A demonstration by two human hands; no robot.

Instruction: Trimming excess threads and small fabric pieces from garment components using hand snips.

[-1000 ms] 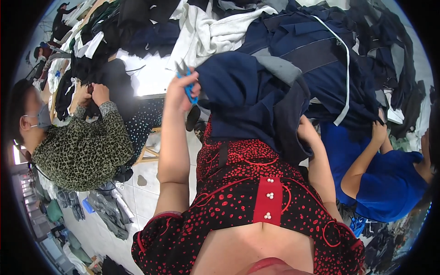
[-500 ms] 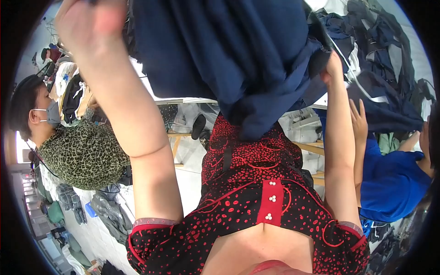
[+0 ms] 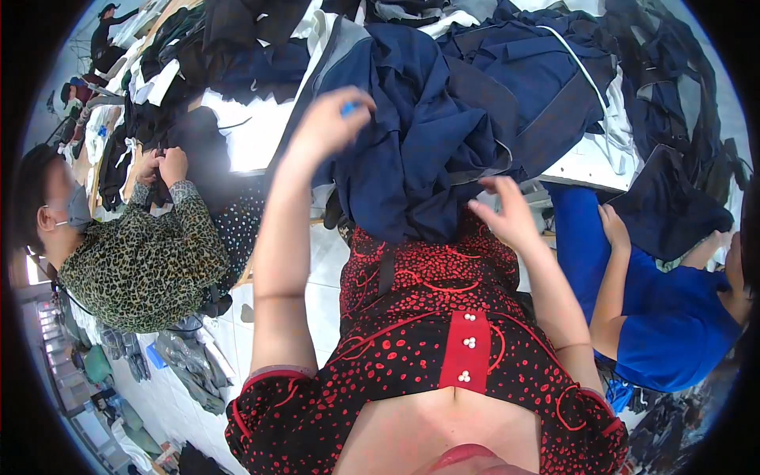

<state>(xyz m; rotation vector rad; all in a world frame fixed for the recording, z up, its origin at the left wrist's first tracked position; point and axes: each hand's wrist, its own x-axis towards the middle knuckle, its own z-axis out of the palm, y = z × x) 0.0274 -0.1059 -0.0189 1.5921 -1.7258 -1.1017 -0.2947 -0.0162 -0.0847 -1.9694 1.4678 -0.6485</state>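
Navy garment bunched at 12 o'clock, a hand on either side

The white desk runs across the upper half of the view, bare patches of it showing at 11 o'clock and between 1 and 2 o'clock, with dark textiles piled over the rest. A co-worker in a leopard-print top is at 9 o'clock, both hands close together at dark cloth. Another co-worker, in a blue top, is between 3 and 4 o'clock. The person's own dress, black with red spots, spreads from the centre down towards 6 o'clock.

The navy garment lies in deep, loose folds, its lower end hanging past the desk's near edge over the dress. A flatter navy cloth spreads beyond it at 1 o'clock, and a dark navy piece drapes near 3 o'clock.

The left hand is at 11 o'clock, slightly blurred in front of the garment's side; whether it touches the fabric I cannot tell. Its grip is curled, fingers closed round a blue handle. The right hand, just short of 3 o'clock, holds nothing: its grip is spread, thumb apart from the fingers, the fingertips just beside the garment's lower edge.

A narrow white strip curves over the flatter cloth between 1 and 2 o'clock. Only a small part of the blue handle shows.
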